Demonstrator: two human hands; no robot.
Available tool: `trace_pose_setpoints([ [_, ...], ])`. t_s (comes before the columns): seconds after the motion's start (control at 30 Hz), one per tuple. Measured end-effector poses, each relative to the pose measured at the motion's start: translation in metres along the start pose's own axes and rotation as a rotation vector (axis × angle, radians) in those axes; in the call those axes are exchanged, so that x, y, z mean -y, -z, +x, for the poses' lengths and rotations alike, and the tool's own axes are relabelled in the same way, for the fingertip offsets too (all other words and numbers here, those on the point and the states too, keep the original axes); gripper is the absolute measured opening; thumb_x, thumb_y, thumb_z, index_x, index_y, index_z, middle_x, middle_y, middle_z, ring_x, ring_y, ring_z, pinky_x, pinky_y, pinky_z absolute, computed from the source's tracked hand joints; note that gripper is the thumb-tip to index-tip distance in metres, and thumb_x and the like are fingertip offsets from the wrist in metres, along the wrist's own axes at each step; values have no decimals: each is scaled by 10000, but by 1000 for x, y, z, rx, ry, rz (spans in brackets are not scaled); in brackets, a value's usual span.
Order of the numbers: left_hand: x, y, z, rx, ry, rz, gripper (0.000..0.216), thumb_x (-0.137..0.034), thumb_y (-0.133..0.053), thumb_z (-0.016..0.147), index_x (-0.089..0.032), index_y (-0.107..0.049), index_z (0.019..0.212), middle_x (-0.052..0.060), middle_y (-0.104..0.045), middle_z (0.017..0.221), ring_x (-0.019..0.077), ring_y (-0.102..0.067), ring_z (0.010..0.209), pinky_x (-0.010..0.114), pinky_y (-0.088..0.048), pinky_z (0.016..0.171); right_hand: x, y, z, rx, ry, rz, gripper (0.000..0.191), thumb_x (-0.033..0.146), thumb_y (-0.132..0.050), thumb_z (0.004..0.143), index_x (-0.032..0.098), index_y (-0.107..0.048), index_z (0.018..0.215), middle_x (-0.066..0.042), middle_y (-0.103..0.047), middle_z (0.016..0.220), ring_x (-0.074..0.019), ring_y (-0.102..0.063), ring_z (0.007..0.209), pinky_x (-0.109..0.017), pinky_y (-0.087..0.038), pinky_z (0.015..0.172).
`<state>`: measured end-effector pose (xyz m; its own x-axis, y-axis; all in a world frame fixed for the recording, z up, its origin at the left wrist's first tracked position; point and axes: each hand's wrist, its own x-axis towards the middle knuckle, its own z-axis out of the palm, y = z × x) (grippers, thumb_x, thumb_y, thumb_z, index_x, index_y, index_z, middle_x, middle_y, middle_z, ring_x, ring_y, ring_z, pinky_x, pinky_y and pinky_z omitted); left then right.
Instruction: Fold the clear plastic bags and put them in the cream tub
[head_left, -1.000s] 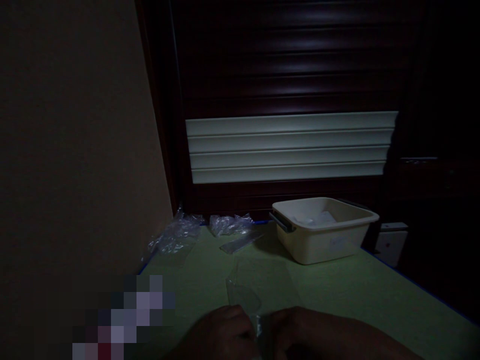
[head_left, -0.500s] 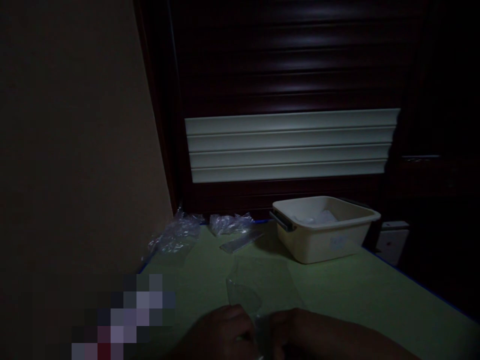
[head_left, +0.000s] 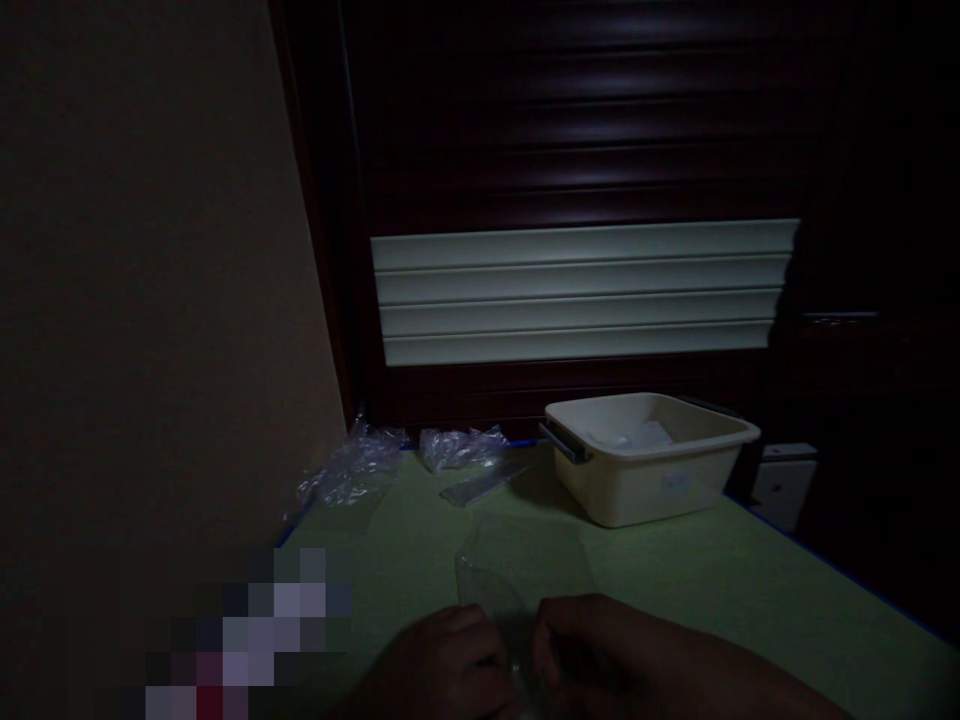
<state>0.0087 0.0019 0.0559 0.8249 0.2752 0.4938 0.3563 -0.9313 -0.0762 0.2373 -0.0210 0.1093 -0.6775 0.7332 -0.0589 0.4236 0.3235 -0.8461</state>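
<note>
A clear plastic bag (head_left: 529,560) lies in front of me on the green tabletop, its near end running down between my two hands. My left hand (head_left: 454,662) is closed, fingers curled, on the near left side of the bag. Opposite it, my right hand (head_left: 600,650) is bent inward with thumb and fingers pinched at the bag's near edge. The dim light and the bottom of the picture hide the exact grip of both hands.
Crumpled clear plastic (head_left: 356,465) sits at the back left, with a smaller crumpled piece (head_left: 461,448) beside it. A flat clear packet (head_left: 484,484) lies nearby. The cream basin (head_left: 645,490) with dark handles holds pale, translucent things. A wall (head_left: 165,300) borders the left.
My right hand has lifted slightly and turned, its fingers showing more. The bag has shifted a little and creased between the hands. My left hand has hardly moved.
</note>
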Motion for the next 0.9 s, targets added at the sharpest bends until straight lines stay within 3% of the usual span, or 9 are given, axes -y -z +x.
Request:
trace_pose_setpoints([
  [0.13, -2, 3, 1, -50, 24, -86, 268, -117, -841, 672, -165, -577, 683, -49, -614, 722, 100, -549, 684, 192, -404, 611, -1, 3, 1, 54, 105, -7, 447, 73, -671, 572, 145, -595, 1007, -39, -622, 984, -181, -550, 893, -255, -425, 782],
  [0.2, -1, 3, 2, -78, 38, -120, 276, -108, -847, 663, -164, -577, 676, -51, -613, 715, 97, -547, 675, 191, -401, 612, 1, 3, 2, 71, 97, -26, 492, 71, -703, 543, 158, -611, 1018, -50, -636, 1048, -203, -558, 960, -271, -410, 848],
  [0.37, 0, 2, 1, -79, 93, -168, 272, -93, -843, 652, -158, -583, 698, -38, -629, 753, 114, -559, 708, 207, -404, 644, 6, -5, 2, -29, -60, -1, 206, 169, -638, 742, 159, -628, 947, -13, -644, 880, -143, -570, 775, -212, -417, 671],
  [0.47, 0, 1, 0, -64, 130, -189, 231, -88, -815, 677, -159, -602, 732, -28, -624, 756, 120, -557, 712, 211, -399, 643, 3, -8, 5, -58, -61, -35, 108, 164, -585, 788, 152, -616, 891, 11, -610, 786, -113, -525, 686, -186, -369, 581],
  [0.7, 0, 0, 0, -96, 200, -238, 185, -92, -645, 787, -163, -552, 644, -31, -597, 669, 117, -549, 681, 228, -400, 668, 5, -11, 11, -160, -95, -118, 69, 103, -537, 773, 158, -517, 810, 42, -508, 686, -90, -430, 599, -178, -300, 498],
  [0.9, 0, 1, 2, -173, 83, -87, 189, -167, -681, 786, -169, -544, 655, -38, -597, 677, 123, -538, 680, 256, -414, 700, -6, -14, 17, -275, -137, -299, 236, 113, -533, 763, 167, -451, 978, -15, -588, 736, -142, -519, 623, -219, -317, 512],
])
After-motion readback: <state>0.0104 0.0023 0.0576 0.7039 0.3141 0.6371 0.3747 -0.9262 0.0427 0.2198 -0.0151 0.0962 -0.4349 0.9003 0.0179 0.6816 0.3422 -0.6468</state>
